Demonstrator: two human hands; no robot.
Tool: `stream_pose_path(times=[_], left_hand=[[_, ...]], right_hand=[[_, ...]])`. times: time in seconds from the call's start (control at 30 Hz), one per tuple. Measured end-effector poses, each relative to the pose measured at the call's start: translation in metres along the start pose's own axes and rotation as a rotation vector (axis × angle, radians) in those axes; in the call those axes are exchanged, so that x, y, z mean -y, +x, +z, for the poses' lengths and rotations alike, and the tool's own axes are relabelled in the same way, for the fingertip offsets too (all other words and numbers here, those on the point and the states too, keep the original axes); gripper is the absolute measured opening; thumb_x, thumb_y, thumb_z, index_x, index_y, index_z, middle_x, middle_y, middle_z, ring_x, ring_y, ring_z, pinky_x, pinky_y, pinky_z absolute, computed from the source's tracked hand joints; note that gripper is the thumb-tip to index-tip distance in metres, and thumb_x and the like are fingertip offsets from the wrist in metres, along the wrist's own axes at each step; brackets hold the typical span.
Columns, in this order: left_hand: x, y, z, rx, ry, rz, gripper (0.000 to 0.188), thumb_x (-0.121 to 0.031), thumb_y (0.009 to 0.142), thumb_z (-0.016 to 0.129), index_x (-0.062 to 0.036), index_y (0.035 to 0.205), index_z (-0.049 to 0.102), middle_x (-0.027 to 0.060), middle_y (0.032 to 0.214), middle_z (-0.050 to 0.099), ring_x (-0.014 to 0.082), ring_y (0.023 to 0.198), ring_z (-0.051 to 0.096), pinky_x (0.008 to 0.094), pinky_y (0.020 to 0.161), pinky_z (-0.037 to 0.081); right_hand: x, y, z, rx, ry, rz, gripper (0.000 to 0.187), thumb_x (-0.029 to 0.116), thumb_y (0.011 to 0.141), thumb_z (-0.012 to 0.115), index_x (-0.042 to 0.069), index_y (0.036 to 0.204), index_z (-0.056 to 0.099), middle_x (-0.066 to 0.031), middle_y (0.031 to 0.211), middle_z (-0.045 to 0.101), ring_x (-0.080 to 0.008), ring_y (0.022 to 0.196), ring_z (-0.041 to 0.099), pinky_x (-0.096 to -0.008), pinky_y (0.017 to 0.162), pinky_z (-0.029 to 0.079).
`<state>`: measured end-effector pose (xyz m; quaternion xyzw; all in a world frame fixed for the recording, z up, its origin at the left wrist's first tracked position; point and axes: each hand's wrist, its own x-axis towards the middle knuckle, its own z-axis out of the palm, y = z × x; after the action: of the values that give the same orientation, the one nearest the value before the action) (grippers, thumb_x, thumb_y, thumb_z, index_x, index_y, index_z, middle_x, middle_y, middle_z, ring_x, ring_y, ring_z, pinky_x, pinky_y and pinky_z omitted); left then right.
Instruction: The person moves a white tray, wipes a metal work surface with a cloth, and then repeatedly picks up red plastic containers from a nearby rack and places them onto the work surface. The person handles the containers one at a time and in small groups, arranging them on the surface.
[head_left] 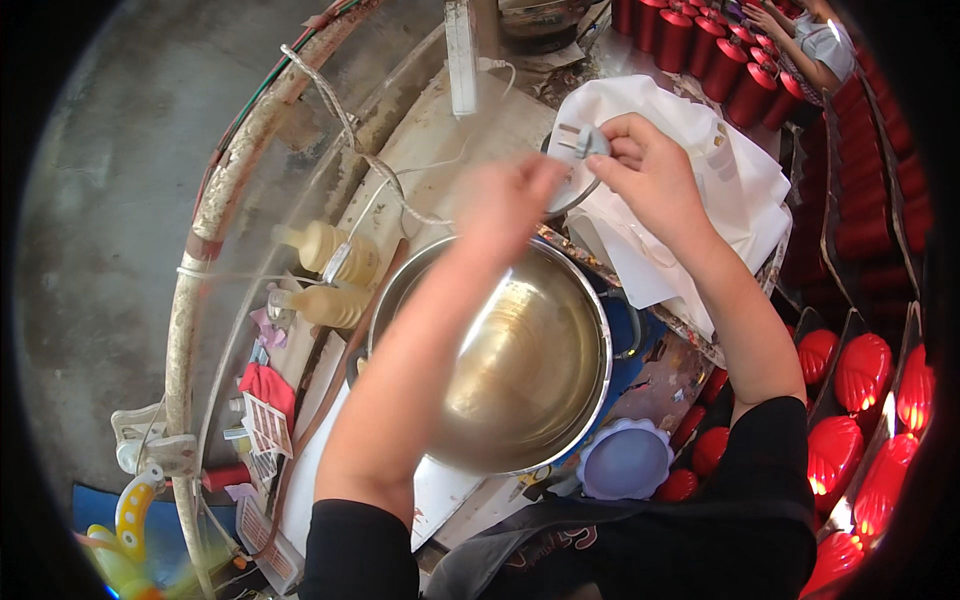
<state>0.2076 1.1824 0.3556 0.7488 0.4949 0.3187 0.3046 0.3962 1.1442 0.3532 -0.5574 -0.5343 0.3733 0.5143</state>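
My right hand (650,170) pinches a grey electric plug (592,142) between thumb and fingers, its metal prongs pointing left. A dark cable (572,205) curves down from the plug. My left hand (512,195) is raised just left of the plug, smeared by motion, so its fingers do not show clearly. Below both hands stands a wide, shiny metal pot (535,365), crossed by my left forearm. White sheeting (640,275) lies crumpled under my right hand and wrist. Beyond my left hand, a white power strip (461,60) is fixed to a post.
Two yellowish squeeze bottles (345,252) lie left of the pot, near a red cloth (268,388). A blue scalloped bowl (664,462) sits at its lower right. Glossy red pieces (862,372) fill racks at right. A pale curved rail (182,340) borders the left; another person (822,58) is far right.
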Motion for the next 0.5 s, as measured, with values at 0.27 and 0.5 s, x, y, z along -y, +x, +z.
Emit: stream_pose_path(times=[0.27, 0.5], left_hand=[[0.065, 0.095, -0.033, -0.176, -0.348, -0.198, 0.071, -0.027, 0.093, 0.065, -0.0101, 0.154, 0.033, 0.0231, 0.144, 0.047, 0.0325, 0.133, 0.046, 0.0412, 0.107, 0.038], [0.078, 0.124, -0.016, -0.038, -0.660, -0.370, 0.095, -0.047, 0.093, 0.066, -0.0170, 0.161, 0.007, 0.0182, 0.164, 0.016, 0.0334, 0.150, 0.018, 0.0560, 0.119, 0.012]], right_hand=[[-0.024, -0.008, -0.029, 0.115, 0.065, 0.031, 0.025, 0.000, 0.089, 0.065, -0.001, 0.114, 0.059, -0.0106, 0.108, 0.068, -0.0145, 0.098, 0.067, -0.0286, 0.088, 0.053], [-0.025, 0.008, -0.040, 0.237, 0.133, -0.119, 0.026, -0.003, 0.089, 0.063, -0.002, 0.114, 0.060, -0.0102, 0.108, 0.068, -0.0154, 0.102, 0.067, -0.0300, 0.089, 0.054]])
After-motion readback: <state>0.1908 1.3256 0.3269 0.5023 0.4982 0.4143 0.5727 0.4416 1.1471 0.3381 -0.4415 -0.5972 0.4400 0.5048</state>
